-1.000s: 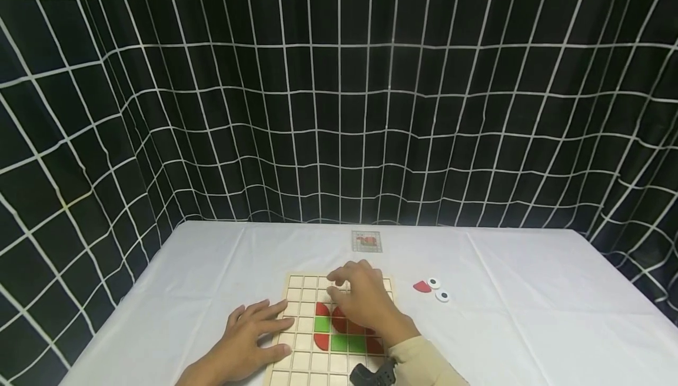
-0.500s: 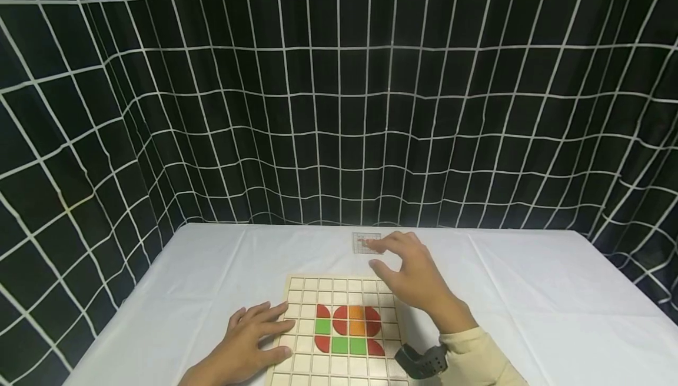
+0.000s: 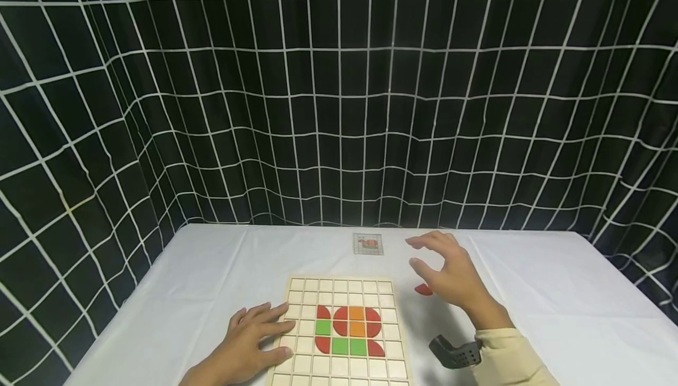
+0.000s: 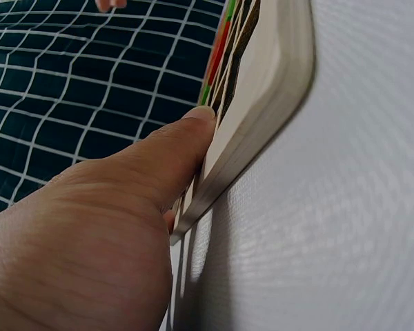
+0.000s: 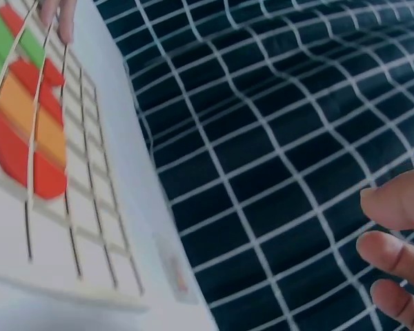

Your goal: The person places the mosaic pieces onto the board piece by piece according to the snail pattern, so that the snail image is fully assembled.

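A wooden grid board (image 3: 346,366) lies on the table with red, green and orange flat pieces set in its cells. My left hand (image 3: 243,342) rests on the board's left edge, fingers spread; in the left wrist view, its thumb (image 4: 172,141) touches the board's side. Right of the board, my right hand (image 3: 450,271) hovers with thumb and fingers apart, holding nothing. Close by its thumb lies a loose red quarter-round piece (image 3: 424,289), partly covered by the hand. The orange pieces (image 3: 357,321) sit between red rounded ones.
A small clear card (image 3: 368,244) with a printed picture lies behind the board, near the back edge of the white-covered table (image 3: 212,268). Behind the table hangs a dark curtain (image 3: 339,109) with a white grid.
My right hand has moved from above the board to its right, uncovering the orange pieces. It now hides the two eye discs seen earlier. The left hand stays in place.
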`<state>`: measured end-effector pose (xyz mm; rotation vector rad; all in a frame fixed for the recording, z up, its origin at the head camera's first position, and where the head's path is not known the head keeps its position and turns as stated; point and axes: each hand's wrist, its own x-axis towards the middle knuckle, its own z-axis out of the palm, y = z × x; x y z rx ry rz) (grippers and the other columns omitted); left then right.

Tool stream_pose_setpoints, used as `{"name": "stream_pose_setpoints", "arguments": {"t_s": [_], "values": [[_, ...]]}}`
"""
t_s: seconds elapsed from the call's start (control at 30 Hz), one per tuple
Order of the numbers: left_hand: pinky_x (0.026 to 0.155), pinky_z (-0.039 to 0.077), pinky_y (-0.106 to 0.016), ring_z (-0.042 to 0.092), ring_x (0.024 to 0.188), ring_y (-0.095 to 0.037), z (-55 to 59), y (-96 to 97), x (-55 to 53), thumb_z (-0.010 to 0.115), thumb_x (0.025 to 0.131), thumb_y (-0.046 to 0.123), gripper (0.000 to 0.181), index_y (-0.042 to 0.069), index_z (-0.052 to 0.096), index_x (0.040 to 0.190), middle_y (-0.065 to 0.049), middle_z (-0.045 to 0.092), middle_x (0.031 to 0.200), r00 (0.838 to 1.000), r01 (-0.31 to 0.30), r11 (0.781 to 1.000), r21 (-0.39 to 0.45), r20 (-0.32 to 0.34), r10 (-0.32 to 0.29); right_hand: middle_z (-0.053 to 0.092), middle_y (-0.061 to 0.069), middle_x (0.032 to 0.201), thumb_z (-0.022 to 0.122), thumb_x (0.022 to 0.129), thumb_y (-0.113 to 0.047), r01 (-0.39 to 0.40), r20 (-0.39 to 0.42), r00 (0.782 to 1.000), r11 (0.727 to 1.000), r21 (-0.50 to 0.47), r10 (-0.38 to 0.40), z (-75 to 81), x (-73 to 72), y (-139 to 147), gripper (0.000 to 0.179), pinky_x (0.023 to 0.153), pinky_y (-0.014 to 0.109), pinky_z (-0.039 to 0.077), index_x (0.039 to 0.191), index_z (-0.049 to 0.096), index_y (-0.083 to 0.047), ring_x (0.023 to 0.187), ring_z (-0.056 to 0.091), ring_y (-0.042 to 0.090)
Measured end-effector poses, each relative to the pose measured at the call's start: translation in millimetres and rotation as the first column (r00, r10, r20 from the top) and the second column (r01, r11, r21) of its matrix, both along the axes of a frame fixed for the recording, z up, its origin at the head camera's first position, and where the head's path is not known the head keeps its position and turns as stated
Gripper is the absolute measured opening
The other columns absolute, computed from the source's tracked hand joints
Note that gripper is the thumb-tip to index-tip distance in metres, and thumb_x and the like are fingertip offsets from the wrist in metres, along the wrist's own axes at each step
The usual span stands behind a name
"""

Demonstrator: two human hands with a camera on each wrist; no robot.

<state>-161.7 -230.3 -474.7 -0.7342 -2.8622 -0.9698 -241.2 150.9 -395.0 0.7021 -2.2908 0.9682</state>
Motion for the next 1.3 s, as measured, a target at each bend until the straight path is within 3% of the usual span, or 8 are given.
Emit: {"name": "stream_pose_setpoints", "arguments": {"t_s": [0.4,0.6,0.77,0.93,1.17,1.3], "values": [[0.102,0.003,-0.064,0.028,0.136,-0.039,-3.1,0.7,0.1,0.062,0.087,0.055,0.055,0.016,0.066,0.125,-0.005,0.044,0.147,1.000,0.005,1.000,0.006,-0.001,-0.005,0.067,0.004,0.098,0.070,0.079,0.001,0.036,0.139,0.990,0.999,-0.008,-0.034,-39.9,-13.6,24,0.030,0.084,0.047,0.040,0.108,0.070,-0.003,0.096,0.051,0.026],[0.102,0.003,-0.064,0.029,0.136,-0.039,-3.4,0.5,0.1,0.061,0.087,0.056,0.056,0.016,0.066,0.126,-0.005,0.043,0.147,1.000,0.004,1.000,0.004,-0.009,-0.004,0.068,0.005,0.101,0.072,0.078,-0.003,0.057,0.246,0.966,0.996,0.074,-0.074,-57.1,-18.9,29,0.030,0.086,0.050,0.038,0.108,0.071,-0.005,0.096,0.051,0.030],[0.102,0.003,-0.065,0.029,0.136,-0.039,-2.2,0.3,0.0,0.062,0.087,0.056,0.056,0.016,0.065,0.126,-0.005,0.043,0.147,1.000,-0.001,1.000,0.001,-0.008,0.001,0.068,-0.001,0.096,0.072,0.079,-0.005,0.078,0.271,0.955,0.982,0.175,-0.124,-67.8,-21.1,29,0.028,0.085,0.054,0.033,0.106,0.072,-0.009,0.096,0.050,0.026],[0.102,0.003,-0.065,0.029,0.135,-0.039,-0.2,0.6,-0.8,0.063,0.087,0.054,0.055,0.016,0.066,0.126,-0.005,0.043,0.147,1.000,-0.008,1.000,-0.009,-0.004,0.008,0.065,-0.006,0.087,0.073,0.078,-0.006,0.089,0.238,0.960,0.966,0.243,-0.148,-72.3,-21.6,27,0.025,0.076,0.049,0.033,0.102,0.073,-0.011,0.087,0.047,0.021],[0.102,0.003,-0.065,0.028,0.135,-0.040,1.7,0.9,-0.6,0.065,0.086,0.053,0.054,0.015,0.066,0.126,-0.006,0.043,0.147,1.000,-0.019,1.000,-0.011,0.013,0.019,0.059,-0.011,0.076,0.080,0.078,-0.023,0.113,0.228,0.957,0.953,0.281,-0.180,-72.7,-20.5,22,0.031,0.073,0.045,0.032,0.105,0.072,-0.010,0.078,0.044,0.016],[0.102,0.003,-0.065,0.028,0.136,-0.040,2.1,1.2,-1.1,0.065,0.086,0.053,0.054,0.016,0.066,0.126,-0.006,0.043,0.147,0.999,-0.023,1.000,-0.012,0.022,0.023,0.058,-0.011,0.076,0.073,0.075,-0.011,0.099,0.274,0.944,0.951,0.294,-0.183,-69.2,-17.8,21,0.033,0.074,0.045,0.030,0.108,0.072,-0.010,0.078,0.043,0.017]]}}
